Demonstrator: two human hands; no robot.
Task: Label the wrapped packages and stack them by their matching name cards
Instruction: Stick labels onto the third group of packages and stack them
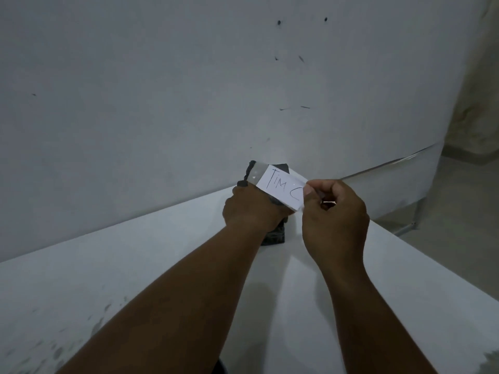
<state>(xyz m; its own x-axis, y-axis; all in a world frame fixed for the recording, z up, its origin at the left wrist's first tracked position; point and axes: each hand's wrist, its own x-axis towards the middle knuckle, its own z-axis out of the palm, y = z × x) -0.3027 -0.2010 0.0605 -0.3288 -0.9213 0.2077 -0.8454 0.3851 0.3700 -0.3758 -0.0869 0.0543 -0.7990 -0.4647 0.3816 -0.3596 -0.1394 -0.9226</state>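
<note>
Package: a dark wrapped package (pixel 275 233) stands on end on the white worktop (pixel 135 265), close to the wall. Only its top corners, its left edge and its lower end show; the rest sits behind the left hand and the label.
Left hand: the left hand (pixel 248 211) reaches in from below and curls round the package from the near side, gripping it about its middle. Its fingertips are hidden behind the package.
Label: a white paper label (pixel 280 187) lies slantwise across the upper front of the package, just above the left hand and to the left of the right hand.
Tape: a strip of clear tape (pixel 255 174) covers the label's left end and laps onto the dark wrapping.
Right hand: the right hand (pixel 334 211) is to the right of the package, fingers curled. Its thumb and fingertips pinch the label's right end, and the thumb hides part of the writing.
Writing: hand-printed in dark ink, the label reads "TIM", then a letter that looks like "C". Anything after that is behind the thumb and cannot be read.
Wall: a pale grey wall (pixel 162 90) rises right behind the worktop, with a few small dark marks and two small holes high up.
</note>
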